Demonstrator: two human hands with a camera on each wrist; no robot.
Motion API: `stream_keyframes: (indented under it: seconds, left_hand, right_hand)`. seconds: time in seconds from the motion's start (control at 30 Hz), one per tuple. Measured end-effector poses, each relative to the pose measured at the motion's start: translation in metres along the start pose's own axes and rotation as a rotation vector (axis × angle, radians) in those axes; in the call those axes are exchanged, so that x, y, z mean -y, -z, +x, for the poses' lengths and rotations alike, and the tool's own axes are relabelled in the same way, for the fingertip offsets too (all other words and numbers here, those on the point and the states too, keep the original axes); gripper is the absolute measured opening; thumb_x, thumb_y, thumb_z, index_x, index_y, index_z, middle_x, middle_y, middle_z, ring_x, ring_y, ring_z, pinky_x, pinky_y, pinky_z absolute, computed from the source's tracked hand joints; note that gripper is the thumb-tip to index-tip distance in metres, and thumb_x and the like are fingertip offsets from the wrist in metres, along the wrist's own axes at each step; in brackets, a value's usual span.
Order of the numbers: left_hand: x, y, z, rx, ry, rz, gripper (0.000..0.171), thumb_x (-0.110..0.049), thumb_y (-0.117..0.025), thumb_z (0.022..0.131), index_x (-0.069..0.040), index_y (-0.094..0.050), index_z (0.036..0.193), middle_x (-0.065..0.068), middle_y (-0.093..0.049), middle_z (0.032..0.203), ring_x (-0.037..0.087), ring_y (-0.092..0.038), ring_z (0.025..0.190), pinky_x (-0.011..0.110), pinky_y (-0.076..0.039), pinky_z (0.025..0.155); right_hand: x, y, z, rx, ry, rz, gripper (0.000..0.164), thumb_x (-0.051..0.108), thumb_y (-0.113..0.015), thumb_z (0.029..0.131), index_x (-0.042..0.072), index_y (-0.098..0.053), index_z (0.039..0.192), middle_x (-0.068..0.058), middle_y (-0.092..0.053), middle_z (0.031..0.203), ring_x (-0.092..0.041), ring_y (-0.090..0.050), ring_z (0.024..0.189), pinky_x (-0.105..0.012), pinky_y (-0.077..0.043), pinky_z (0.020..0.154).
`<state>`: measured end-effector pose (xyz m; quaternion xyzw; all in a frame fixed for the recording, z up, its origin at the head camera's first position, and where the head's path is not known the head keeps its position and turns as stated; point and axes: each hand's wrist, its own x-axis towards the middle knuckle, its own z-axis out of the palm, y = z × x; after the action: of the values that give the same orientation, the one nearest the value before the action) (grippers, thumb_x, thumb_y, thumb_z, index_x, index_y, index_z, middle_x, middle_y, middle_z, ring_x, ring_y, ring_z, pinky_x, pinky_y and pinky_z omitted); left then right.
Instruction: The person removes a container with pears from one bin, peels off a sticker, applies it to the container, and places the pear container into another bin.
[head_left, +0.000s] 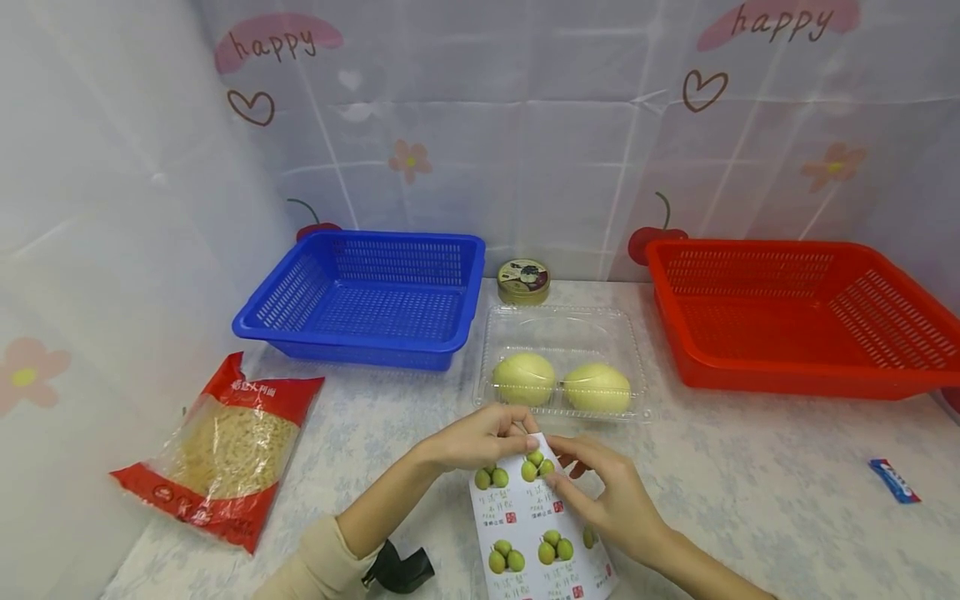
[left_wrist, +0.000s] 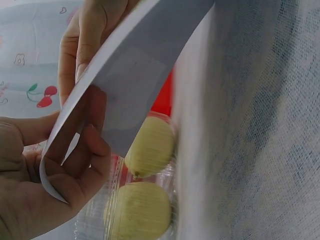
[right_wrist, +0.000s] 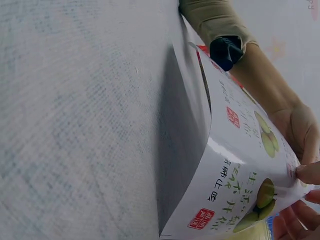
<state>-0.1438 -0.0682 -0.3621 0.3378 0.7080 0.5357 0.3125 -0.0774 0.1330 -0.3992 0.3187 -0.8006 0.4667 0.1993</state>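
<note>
A white sticker sheet (head_left: 517, 521) printed with repeated green pears and writing is lifted and bent above the table. My left hand (head_left: 476, 439) pinches its top edge, thumb in front and fingers curled behind. At the upper right edge my right hand (head_left: 618, 500) pinches the same sheet, its thumb on the printed face. In the left wrist view the plain back of the sheet (left_wrist: 135, 75) shows, its near end curling between the fingers. Just beyond the hands lies a clear plastic box (head_left: 558, 329) with two pale yellow pears (head_left: 525, 379) in it.
A blue basket (head_left: 367, 333) stands at the back left, a red basket (head_left: 810, 375) at the right. Between them sits a round tin (head_left: 523, 282). A red pasta bag (head_left: 232, 450) lies left, and a small blue wrapped packet (head_left: 894, 481) far right.
</note>
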Motion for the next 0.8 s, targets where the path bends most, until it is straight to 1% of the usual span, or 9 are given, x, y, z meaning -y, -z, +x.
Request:
stream_keyframes:
  seconds: [0.1, 0.2, 0.27, 0.33, 0.43, 0.53, 0.63, 0.73, 0.8]
  left_hand:
    - [0.0006, -0.0005, 0.0006, 0.006, -0.003, -0.039, 0.013, -0.004, -0.043, 0.098, 0.008, -0.050, 0.097, 0.028, -0.067, 0.082, 0.011, -0.065, 0.062, 0.029, -0.055, 0.055]
    - [0.0013, -0.0004, 0.0012, 0.005, -0.014, -0.070, 0.015, -0.005, -0.041, 0.098, 0.008, -0.049, 0.097, 0.030, -0.066, 0.083, 0.015, -0.067, 0.063, 0.033, -0.056, 0.057]
    - [0.0015, -0.0002, 0.0012, -0.002, -0.019, -0.089, 0.015, -0.005, -0.041, 0.098, 0.008, -0.048, 0.096, 0.031, -0.066, 0.085, 0.017, -0.068, 0.065, 0.035, -0.056, 0.058]
    - [0.0016, -0.0002, 0.0010, -0.009, -0.021, -0.104, 0.015, -0.006, -0.040, 0.099, 0.008, -0.048, 0.096, 0.033, -0.065, 0.086, 0.017, -0.068, 0.065, 0.035, -0.056, 0.058]
    - [0.0011, -0.0007, 0.0008, -0.018, -0.017, -0.124, 0.016, -0.005, -0.039, 0.099, 0.008, -0.048, 0.096, 0.034, -0.064, 0.085, 0.014, -0.066, 0.063, 0.030, -0.055, 0.056]
    - [0.0000, -0.0008, 0.0014, -0.028, -0.009, -0.126, 0.016, -0.005, -0.039, 0.099, 0.007, -0.048, 0.096, 0.032, -0.065, 0.082, 0.011, -0.065, 0.061, 0.025, -0.054, 0.054]
    - [-0.0012, 0.0005, 0.0023, -0.037, 0.008, -0.116, 0.015, -0.005, -0.041, 0.098, 0.007, -0.049, 0.097, 0.029, -0.066, 0.080, 0.011, -0.064, 0.060, 0.025, -0.053, 0.054]
    - [-0.0024, 0.0037, 0.0018, -0.029, 0.027, -0.102, 0.017, -0.007, -0.043, 0.098, 0.007, -0.051, 0.101, 0.025, -0.067, 0.083, 0.011, -0.065, 0.064, 0.027, -0.055, 0.059]
    - [-0.0036, 0.0070, 0.0008, -0.016, 0.040, -0.094, 0.020, -0.007, -0.046, 0.097, 0.007, -0.053, 0.108, 0.024, -0.068, 0.087, 0.012, -0.066, 0.068, 0.029, -0.056, 0.064]
  right_hand:
    - [-0.0008, -0.0011, -0.0008, 0.003, 0.042, -0.007, 0.047, -0.007, -0.075, 0.072, -0.002, -0.063, 0.116, -0.003, -0.067, 0.098, -0.010, -0.059, 0.081, -0.022, -0.050, 0.065]
    - [-0.0014, -0.0018, -0.0003, -0.037, 0.092, -0.028, 0.047, -0.009, -0.076, 0.069, -0.005, -0.064, 0.114, -0.007, -0.068, 0.098, -0.013, -0.061, 0.082, -0.018, -0.051, 0.068]
    - [-0.0009, -0.0016, 0.0002, -0.062, 0.110, -0.042, 0.045, -0.010, -0.076, 0.068, -0.007, -0.065, 0.111, -0.009, -0.068, 0.099, -0.016, -0.063, 0.084, -0.015, -0.051, 0.074]
    - [-0.0006, -0.0015, 0.0007, -0.090, 0.132, -0.051, 0.041, -0.011, -0.075, 0.067, -0.007, -0.067, 0.107, -0.012, -0.069, 0.098, -0.020, -0.064, 0.087, -0.015, -0.050, 0.080]
    - [-0.0002, -0.0006, 0.0012, -0.113, 0.144, -0.046, 0.035, -0.013, -0.073, 0.067, -0.005, -0.069, 0.101, -0.014, -0.069, 0.097, -0.023, -0.064, 0.090, -0.014, -0.046, 0.087]
    - [-0.0008, 0.0001, 0.0021, -0.121, 0.154, -0.029, 0.031, -0.015, -0.071, 0.066, -0.002, -0.071, 0.094, -0.015, -0.069, 0.096, -0.023, -0.064, 0.090, -0.015, -0.046, 0.088]
    - [-0.0001, 0.0023, 0.0036, -0.096, 0.113, -0.015, 0.030, -0.015, -0.072, 0.067, 0.002, -0.071, 0.092, -0.012, -0.070, 0.096, -0.020, -0.064, 0.091, -0.014, -0.047, 0.086]
    - [-0.0015, 0.0049, 0.0054, -0.090, 0.091, -0.011, 0.032, -0.015, -0.073, 0.067, 0.005, -0.071, 0.091, -0.011, -0.070, 0.096, -0.016, -0.064, 0.086, -0.015, -0.049, 0.076]
    - [-0.0031, 0.0070, 0.0066, -0.098, 0.078, -0.005, 0.032, -0.016, -0.073, 0.067, 0.005, -0.071, 0.091, -0.011, -0.071, 0.095, -0.014, -0.064, 0.083, -0.016, -0.049, 0.070]
